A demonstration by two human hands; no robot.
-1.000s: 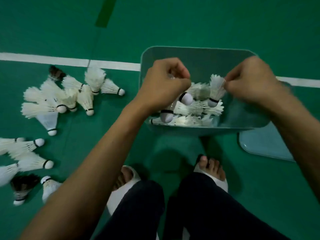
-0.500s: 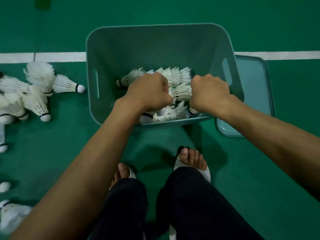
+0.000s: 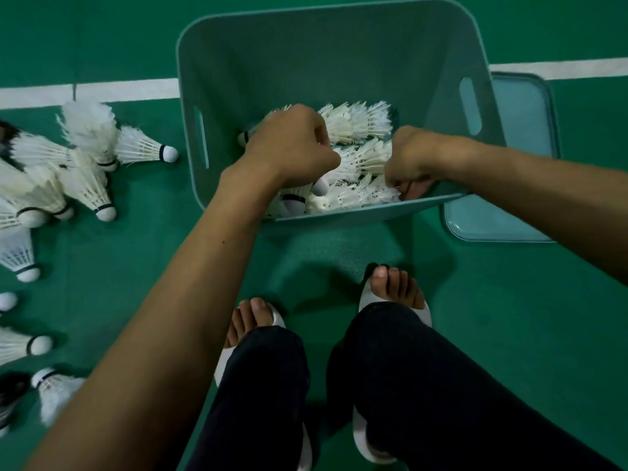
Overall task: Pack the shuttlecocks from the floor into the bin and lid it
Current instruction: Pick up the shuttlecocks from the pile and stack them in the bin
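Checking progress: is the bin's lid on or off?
Off. The lid lies on the floor beside the bin, whose open top shows shuttlecocks inside.

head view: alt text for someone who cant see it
The left hand and right hand reach into a teal bin, fingers curled among the white shuttlecocks inside. Loose shuttlecocks lie on the green floor to its left; the lid lies at its right.

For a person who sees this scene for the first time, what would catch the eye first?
Probably the teal bin at top centre, where the left hand and the right hand, fingers curled, reach into a heap of white shuttlecocks. Next, many loose shuttlecocks lie scattered on the green floor at the left, and the lid lies flat on the floor right of the bin.
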